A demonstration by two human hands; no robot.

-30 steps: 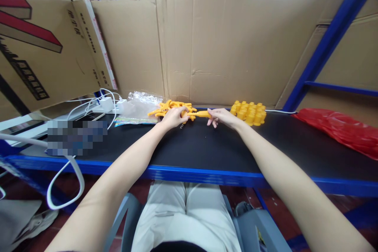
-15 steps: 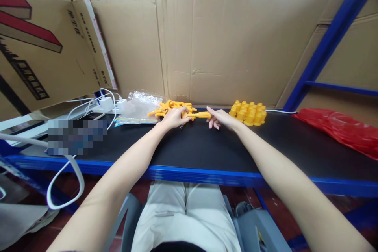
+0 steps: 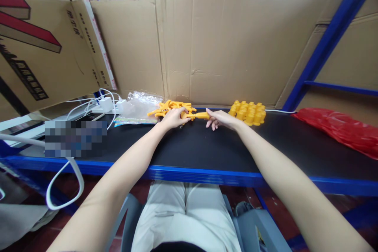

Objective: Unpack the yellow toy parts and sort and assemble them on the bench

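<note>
Between my hands lies a slim yellow plastic piece (image 3: 202, 115), held level above the black tabletop (image 3: 203, 145). My left hand (image 3: 175, 118) pinches its left end. The thumb and fingers of my right hand (image 3: 217, 119) close on its right end, with the lower fingers curled loosely. Just behind my left hand sits a pile of yellow branching plastic pieces (image 3: 169, 105), partly covered by that hand. To the right of my right hand stands a cluster of yellow cylindrical pieces (image 3: 248, 113), set close together. What exact kind of piece I hold is too small to make out.
Clear plastic bags (image 3: 138, 106) lie left of the pile, near white chargers and cables (image 3: 105, 104). A red plastic bag (image 3: 336, 128) rests at the right. Cardboard (image 3: 236, 47) walls the back, and a blue metal edge (image 3: 203, 176) runs along the front.
Almost nothing differs. Both hands keep hold of the yellow piece, and the view has shifted very slightly.
</note>
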